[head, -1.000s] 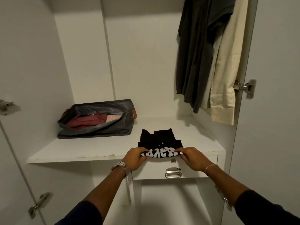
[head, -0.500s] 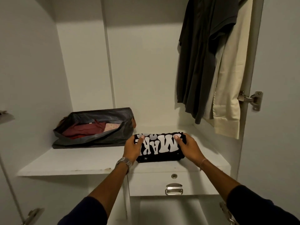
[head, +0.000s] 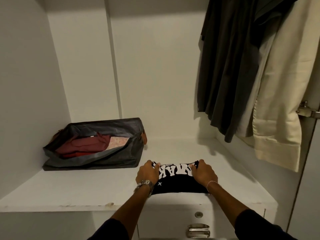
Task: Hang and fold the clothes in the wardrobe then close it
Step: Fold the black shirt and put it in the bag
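On the wardrobe shelf, both hands, left hand and right hand, grasp the folded black shirt with curled fingers; a gray bag sits at ten o'clock.

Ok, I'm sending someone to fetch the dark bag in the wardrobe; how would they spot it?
On the white wardrobe shelf, look at the back left corner. The dark grey bag lies there, open at the top, with maroon and pink fabric showing inside. The only other thing on the shelf is a folded black printed shirt, held by two hands at the front.
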